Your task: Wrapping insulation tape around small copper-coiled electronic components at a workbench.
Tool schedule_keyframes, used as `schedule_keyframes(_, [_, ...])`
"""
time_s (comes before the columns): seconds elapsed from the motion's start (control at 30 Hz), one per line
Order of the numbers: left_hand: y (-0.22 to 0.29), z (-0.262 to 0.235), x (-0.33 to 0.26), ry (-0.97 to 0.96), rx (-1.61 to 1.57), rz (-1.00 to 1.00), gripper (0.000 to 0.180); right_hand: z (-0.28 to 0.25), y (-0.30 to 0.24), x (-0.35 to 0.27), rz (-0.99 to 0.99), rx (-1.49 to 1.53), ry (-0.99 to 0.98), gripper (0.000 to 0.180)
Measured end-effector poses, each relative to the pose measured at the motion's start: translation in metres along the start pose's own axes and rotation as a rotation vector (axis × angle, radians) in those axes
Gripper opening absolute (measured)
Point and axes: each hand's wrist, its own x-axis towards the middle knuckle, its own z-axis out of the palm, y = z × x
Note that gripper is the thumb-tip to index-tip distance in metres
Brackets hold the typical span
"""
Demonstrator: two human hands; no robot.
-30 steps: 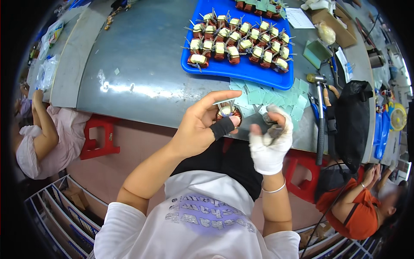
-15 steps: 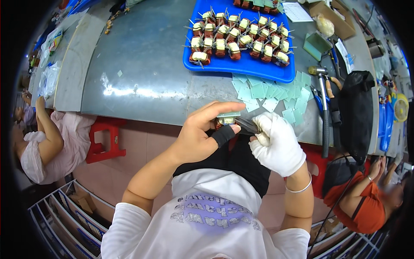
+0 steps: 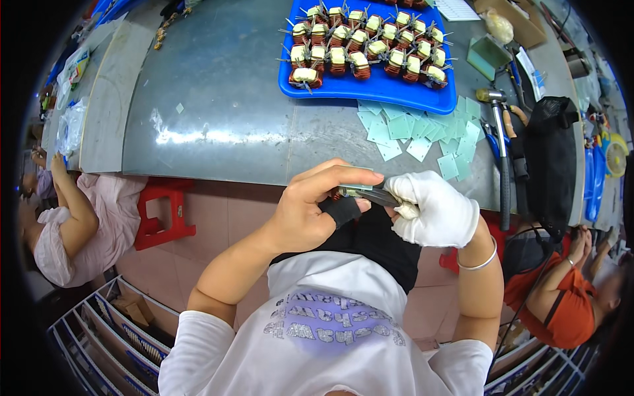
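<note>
My left hand (image 3: 300, 210), with a black sleeve on its thumb, pinches a small copper-wound coil (image 3: 341, 193) between thumb and forefinger. A thin pale green plate (image 3: 357, 187) lies along its upper side, under the forefinger. The fingers cover most of the coil. My right hand (image 3: 437, 208), in a white glove, is closed round a pair of dark pliers (image 3: 379, 196). Their jaws point left and reach the right end of the coil, close to my left fingertips. What exactly lies between the jaws is too small to make out.
A blue tray (image 3: 370, 103) of wound coils (image 3: 338, 61) sits ahead. Loose green plates (image 3: 396, 129) are scattered before it. To the right lie a hammer (image 3: 501, 152) and a black bag (image 3: 549, 162). Co-workers sit left and right, near a red stool (image 3: 162, 212).
The pliers have shifted so their jaws overlap the coil's right end. My gloved hand has turned and moved slightly right and up. My left hand keeps its pinch, with the coil tilted more.
</note>
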Motion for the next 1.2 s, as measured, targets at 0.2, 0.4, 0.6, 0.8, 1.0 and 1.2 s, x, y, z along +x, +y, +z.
schedule_keyframes(0.2, [0.007, 0.004, 0.004, 0.036, -0.277, -0.066, 0.036, 0.006, -0.010, -0.001, 0.089, 0.021, 0.034, 0.012])
schedule_keyframes(0.4, [0.010, 0.002, 0.004, 0.068, -0.314, -0.167, 0.043, 0.006, -0.027, -0.010, 0.011, -0.629, 0.286, 0.022])
schedule_keyframes(0.6, [0.019, 0.000, 0.004, 0.007, -0.302, -0.283, 0.041, 0.011, -0.041, -0.006, 0.094, -1.145, 0.420, 0.020])
schedule_keyframes(0.8, [0.029, 0.001, 0.003, 0.022, -0.263, -0.264, 0.038, 0.014, -0.045, -0.001, 0.050, -1.323, 0.375, 0.012])
schedule_keyframes(1.0, [0.024, 0.009, 0.001, 0.107, -0.254, -0.267, 0.037, 0.020, -0.041, -0.002, 0.065, -1.358, 0.333, 0.008])
schedule_keyframes(1.2, [0.026, 0.012, 0.003, 0.132, -0.351, -0.362, 0.035, 0.023, -0.033, -0.006, 0.054, -1.364, 0.342, 0.008])
